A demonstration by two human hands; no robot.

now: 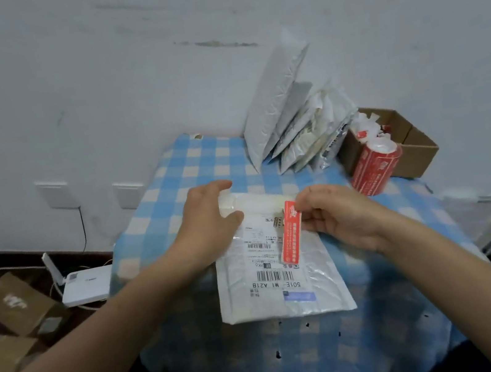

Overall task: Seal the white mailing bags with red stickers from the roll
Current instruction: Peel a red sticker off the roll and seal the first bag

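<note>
Just right of the frame's centre, the right hand pinches the upper end of a red sticker between thumb and forefinger, the other fingers curled beneath. The sticker hangs lengthwise down over the bag's printed face, its top end by the folded flap. Whether any of it has stuck down cannot be told.

Left of centre, the left hand lies on the upper left corner of the white mailing bag, fingers loosely extended, forefinger and thumb either side of the folded flap, pressing it down. The bag lies flat in the middle of the frame on a blue-and-white checked cloth, its shipping label with barcodes facing up.

Toward the right middle of the frame the roll of red stickers stands tilted against an open cardboard box. Just left of that, a stack of white mailing bags leans upright against the wall.

In the lower left of the frame a white router sits beside the cloth's edge, with brown boxes further left. Two wall sockets show above them.
</note>
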